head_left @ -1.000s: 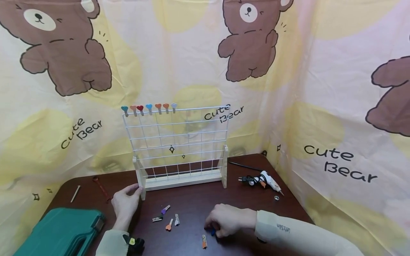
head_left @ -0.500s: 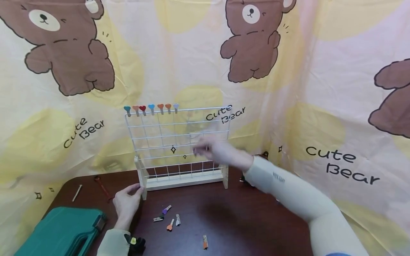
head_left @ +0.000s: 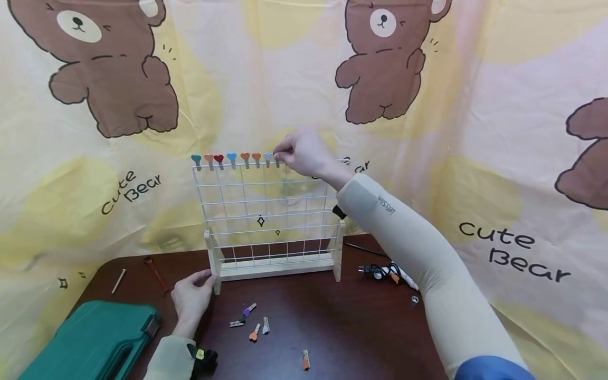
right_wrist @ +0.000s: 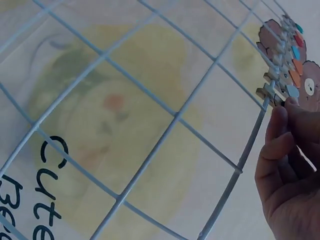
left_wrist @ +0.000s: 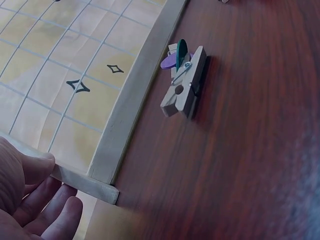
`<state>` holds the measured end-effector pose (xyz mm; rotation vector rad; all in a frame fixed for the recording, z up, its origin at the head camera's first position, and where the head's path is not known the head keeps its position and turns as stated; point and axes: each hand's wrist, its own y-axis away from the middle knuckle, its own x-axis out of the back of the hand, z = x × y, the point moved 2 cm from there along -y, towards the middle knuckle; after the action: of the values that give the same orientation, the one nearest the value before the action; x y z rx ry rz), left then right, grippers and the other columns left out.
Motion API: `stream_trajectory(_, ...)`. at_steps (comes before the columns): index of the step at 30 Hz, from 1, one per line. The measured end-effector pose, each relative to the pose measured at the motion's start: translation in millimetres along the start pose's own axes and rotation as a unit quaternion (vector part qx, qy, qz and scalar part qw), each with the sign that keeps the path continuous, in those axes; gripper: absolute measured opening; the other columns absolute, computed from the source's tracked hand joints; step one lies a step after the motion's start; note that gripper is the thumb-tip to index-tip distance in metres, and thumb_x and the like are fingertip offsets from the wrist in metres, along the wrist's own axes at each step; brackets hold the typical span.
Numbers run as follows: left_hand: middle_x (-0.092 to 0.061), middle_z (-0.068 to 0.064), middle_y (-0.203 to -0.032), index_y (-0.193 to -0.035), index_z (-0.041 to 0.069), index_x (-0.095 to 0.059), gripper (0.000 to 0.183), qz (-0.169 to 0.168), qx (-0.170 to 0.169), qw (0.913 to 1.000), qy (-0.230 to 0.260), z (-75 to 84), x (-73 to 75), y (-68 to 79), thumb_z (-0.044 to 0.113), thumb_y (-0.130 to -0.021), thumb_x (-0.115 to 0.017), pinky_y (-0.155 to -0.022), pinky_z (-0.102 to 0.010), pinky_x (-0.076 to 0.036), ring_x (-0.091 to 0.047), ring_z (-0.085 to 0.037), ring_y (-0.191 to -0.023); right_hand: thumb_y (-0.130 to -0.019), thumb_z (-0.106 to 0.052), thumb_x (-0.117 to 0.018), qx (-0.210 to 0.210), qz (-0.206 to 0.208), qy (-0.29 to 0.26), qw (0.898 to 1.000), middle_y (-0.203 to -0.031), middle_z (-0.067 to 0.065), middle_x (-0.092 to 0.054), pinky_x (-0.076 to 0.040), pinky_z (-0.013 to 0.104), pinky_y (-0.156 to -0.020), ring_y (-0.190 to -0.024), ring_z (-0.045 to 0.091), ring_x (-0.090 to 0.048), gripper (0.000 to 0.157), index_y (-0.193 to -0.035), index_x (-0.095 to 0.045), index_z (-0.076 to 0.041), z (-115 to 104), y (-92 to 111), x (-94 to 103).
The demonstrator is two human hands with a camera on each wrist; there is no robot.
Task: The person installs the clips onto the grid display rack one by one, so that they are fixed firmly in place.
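Note:
A white wire grid rack (head_left: 273, 202) stands upright on a pale wooden base (head_left: 280, 269). Along the left part of its top wire sits a row of heart-topped clothespins (head_left: 231, 158) in several colours. At the right end of this row, my right hand (head_left: 306, 152) pinches a small wooden clothespin (head_left: 277, 164) at the top wire; the fingers mostly hide its dark heart. My left hand (head_left: 192, 298) grips the rack's left wooden leg (left_wrist: 82, 182) between thumb and fingers. Near it in the left wrist view lies a clothespin with a green heart (left_wrist: 184, 82), overlapping a purple one (left_wrist: 169, 62).
More clothespins lie in front of the rack, including a white one (head_left: 266, 325) and two orange ones, one (head_left: 254, 333) near the group and one (head_left: 306, 360) nearer me. A green case (head_left: 95, 338) and red wrench (head_left: 155, 274) are left; a glue gun (head_left: 404, 275) is right.
My right hand has picked a dark blue clothespin up off the table and risen to the rack's top wire beside the row. My left hand has stayed on the rack's leg.

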<state>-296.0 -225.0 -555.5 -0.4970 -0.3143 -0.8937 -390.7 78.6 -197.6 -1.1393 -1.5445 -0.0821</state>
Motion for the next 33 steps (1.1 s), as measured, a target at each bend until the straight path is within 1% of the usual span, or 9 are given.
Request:
stream_trajectory(2,-0.081,-0.014,-0.101,-0.104,0.011,-0.086,0.021,-0.002,0.000,1.0000,0.001,0.9,-0.1,0.3,0.026,-0.089,-0.086,-0.083,-0.047,-0.047,-0.072,-0.038,-0.105,-0.099,-0.016,-0.076,-0.002,0.006,0.018,1.000,-0.092,0.004,-0.081,-0.057,0.032,-0.078,-0.080,0.014,-0.073,0.017,-0.111,-0.083,-0.006,2,2,-3.2)
stream_trajectory(6,-0.081,-0.013,-0.101,-0.105,0.011,-0.085,0.021,-0.014,0.000,0.9999,0.000,2.4,-1.0,1.7,0.026,-0.090,-0.085,-0.084,-0.047,-0.047,-0.073,-0.036,-0.104,-0.097,-0.022,-0.079,0.026,0.070,0.063,0.995,-0.083,0.003,-0.077,-0.056,0.032,-0.073,-0.069,0.016,-0.070,0.033,-0.125,-0.077,-0.003,1,22,-4.0)
stream_trajectory(9,-0.081,-0.013,-0.101,-0.106,0.011,-0.085,0.021,-0.016,0.000,0.9999,-0.001,2.5,-1.5,3.4,0.026,-0.090,-0.085,-0.084,-0.048,-0.047,-0.073,-0.036,-0.103,-0.095,-0.018,-0.081,0.066,0.100,0.057,0.991,-0.080,0.004,-0.076,-0.058,0.027,-0.067,-0.065,0.013,-0.069,0.028,-0.119,-0.078,-0.003,0,51,-9.5)
stream_trajectory(11,-0.081,-0.014,-0.102,-0.106,0.010,-0.085,0.021,-0.015,0.000,0.9999,-0.001,2.1,-1.7,4.3,0.025,-0.090,-0.086,-0.085,-0.049,-0.048,-0.072,-0.037,-0.104,-0.094,-0.011,-0.081,0.092,0.093,0.026,0.991,-0.080,0.005,-0.077,-0.057,0.023,-0.063,-0.065,0.012,-0.070,0.019,-0.111,-0.080,-0.002,1,74,-19.4)
stream_trajectory(14,-0.081,-0.016,-0.104,-0.106,0.009,-0.085,0.022,-0.011,0.001,0.9999,-0.001,1.7,-1.3,5.3,0.024,-0.090,-0.085,-0.087,-0.051,-0.048,-0.071,-0.038,-0.106,-0.092,-0.005,-0.081,0.111,0.037,-0.034,0.993,-0.083,0.005,-0.078,-0.057,0.019,-0.062,-0.067,0.009,-0.070,0.016,-0.107,-0.080,-0.001,5,113,-42.6)
stream_trajectory(18,-0.080,-0.017,-0.105,-0.107,0.009,-0.085,0.022,-0.012,0.004,0.9999,-0.002,2.1,-0.1,6.6,0.024,-0.090,-0.085,-0.088,-0.054,-0.048,-0.071,-0.039,-0.107,-0.090,-0.006,-0.083,0.100,-0.080,-0.081,0.988,-0.089,0.001,-0.080,-0.057,0.018,-0.068,-0.074,0.003,-0.071,0.015,-0.105,-0.081,-0.005,14,173,-83.1)
stream_trajectory(24,-0.080,-0.017,-0.105,-0.108,0.009,-0.085,0.023,-0.015,0.002,0.9999,-0.002,4.3,0.3,5.3,0.024,-0.091,-0.085,-0.086,-0.052,-0.047,-0.071,-0.039,-0.106,-0.090,-0.015,-0.086,0.057,-0.249,-0.102,0.961,-0.088,-0.009,-0.078,-0.052,0.010,-0.066,-0.071,-0.014,-0.061,0.018,-0.106,-0.082,-0.008,32,263,-149.8)
stream_trajectory(27,-0.081,-0.017,-0.104,-0.107,0.009,-0.085,0.022,-0.010,-0.005,0.9999,-0.002,4.7,0.9,4.0,0.023,-0.090,-0.085,-0.084,-0.050,-0.047,-0.071,-0.039,-0.104,-0.089,-0.021,-0.087,0.042,-0.279,-0.111,0.953,-0.079,-0.016,-0.073,-0.049,0.008,-0.060,-0.064,-0.018,-0.055,0.020,-0.104,-0.082,-0.010,32,294,-174.8)
stream_trajectory(33,-0.080,-0.017,-0.104,-0.106,0.008,-0.085,0.023,-0.007,-0.008,0.9999,-0.005,4.9,1.9,2.6,0.023,-0.089,-0.086,-0.083,-0.050,-0.046,-0.071,-0.040,-0.105,-0.087,-0.031,-0.088,0.000,-0.269,-0.067,0.961,-0.063,-0.027,-0.058,-0.042,0.008,-0.052,-0.055,-0.019,-0.048,0.014,-0.092,-0.081,-0.020,16,322,-201.6)
